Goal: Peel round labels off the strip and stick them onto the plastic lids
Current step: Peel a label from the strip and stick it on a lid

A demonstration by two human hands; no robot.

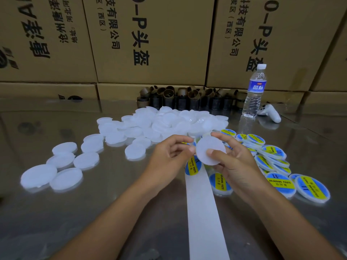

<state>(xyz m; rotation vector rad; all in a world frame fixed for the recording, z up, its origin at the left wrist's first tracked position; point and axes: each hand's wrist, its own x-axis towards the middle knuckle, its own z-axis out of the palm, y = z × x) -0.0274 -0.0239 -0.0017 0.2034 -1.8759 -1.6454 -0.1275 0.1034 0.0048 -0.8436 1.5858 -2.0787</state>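
Right hand point(232, 162) pinches a plain lid point(210, 146) above the strip point(202, 203); left hand point(169, 156) pinches a label point(185, 143) beside it.

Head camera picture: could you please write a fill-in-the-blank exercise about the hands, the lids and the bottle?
1. The right hand holds a plain white ____ above the strip.
2. The labelled lids lie to the ____ of the strip.
3. The water bottle stands ____ on the table.
4. The label on the strip is blue and ____.
Missing words: lid; right; upright; yellow.
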